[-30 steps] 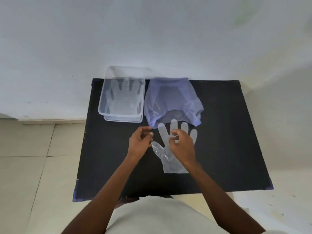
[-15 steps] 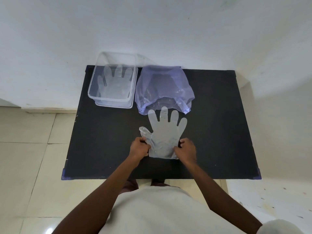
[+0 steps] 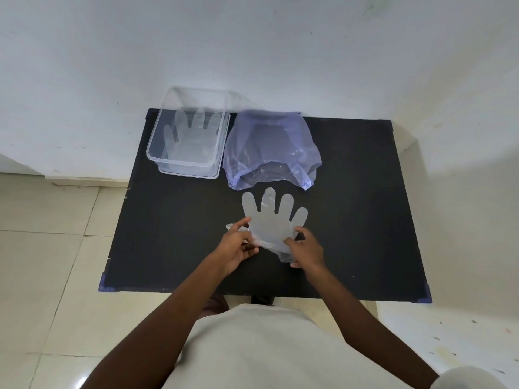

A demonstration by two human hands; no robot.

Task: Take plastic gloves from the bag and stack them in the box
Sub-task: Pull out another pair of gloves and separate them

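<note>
A clear plastic glove [image 3: 271, 220] lies in the middle of the black table [image 3: 365, 209], fingers pointing away from me. My left hand [image 3: 237, 247] pinches its thumb side near the cuff. My right hand [image 3: 304, 249] grips the cuff on the other side, which is crumpled and partly lifted. A bluish translucent bag [image 3: 269, 153] lies just beyond the glove, its mouth toward me. Left of the bag stands a clear plastic box [image 3: 157, 161] with at least one flat glove [image 3: 193, 136] inside.
The table stands against a white wall [image 3: 252, 51], with a tiled floor [image 3: 50, 248] to its left and front. Its near edge runs just in front of my body.
My hands moved from the glove's finger area down to its cuff and took hold of both sides. The cuff has since crumpled and lifted off the table.
</note>
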